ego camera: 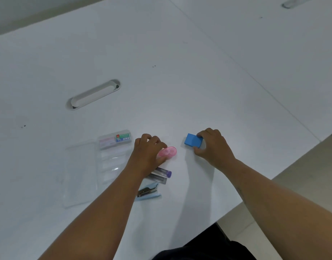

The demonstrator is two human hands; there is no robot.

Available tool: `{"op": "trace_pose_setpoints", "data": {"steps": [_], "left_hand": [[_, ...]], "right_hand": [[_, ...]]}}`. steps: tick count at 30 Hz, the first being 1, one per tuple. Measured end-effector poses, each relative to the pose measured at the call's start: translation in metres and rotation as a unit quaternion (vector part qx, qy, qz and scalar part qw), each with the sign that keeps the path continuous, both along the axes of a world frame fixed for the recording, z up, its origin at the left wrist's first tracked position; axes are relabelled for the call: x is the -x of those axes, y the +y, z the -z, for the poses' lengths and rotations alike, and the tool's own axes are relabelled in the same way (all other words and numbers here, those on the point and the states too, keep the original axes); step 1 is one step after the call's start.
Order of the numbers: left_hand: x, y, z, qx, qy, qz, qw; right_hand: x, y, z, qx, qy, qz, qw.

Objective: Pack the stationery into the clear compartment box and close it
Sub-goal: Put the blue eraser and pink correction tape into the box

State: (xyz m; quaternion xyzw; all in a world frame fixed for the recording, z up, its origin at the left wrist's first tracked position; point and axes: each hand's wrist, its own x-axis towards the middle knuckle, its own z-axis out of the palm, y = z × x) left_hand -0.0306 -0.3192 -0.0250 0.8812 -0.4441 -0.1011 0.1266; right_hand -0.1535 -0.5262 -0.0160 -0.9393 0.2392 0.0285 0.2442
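Observation:
The clear compartment box (112, 166) lies open on the white table, its lid (80, 175) flat to the left. A small labelled pack (115, 140) sits in its far compartment. My left hand (148, 152) grips a pink correction tape (168, 152) just right of the box. My right hand (212, 145) holds a blue block (193, 140) by its right end, resting on the table. Under my left wrist lie a purple-capped lead tube (164, 172), a grey lead case (157, 180) and a small blue stapler (148, 192).
An oval cable slot (93, 94) is sunk in the table (180, 81) behind the box. A seam between desk panels runs diagonally at the right. The table's front edge cuts across the lower right, with floor tiles beyond it.

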Motion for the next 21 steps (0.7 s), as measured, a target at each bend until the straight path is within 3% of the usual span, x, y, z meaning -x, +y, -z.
{"op": "trace_pose_setpoints", "data": {"steps": [13, 21], "left_hand": [[-0.025, 0.160, -0.015, -0.014, -0.056, -0.253, 0.966], [-0.028, 0.184, -0.012, 0.000, -0.021, -0.286, 0.958]], "right_hand": [[-0.132, 0.135, -0.012, -0.029, -0.069, -0.245, 0.967], [-0.147, 0.165, 0.002, 0.005, -0.029, -0.297, 0.955]]}}
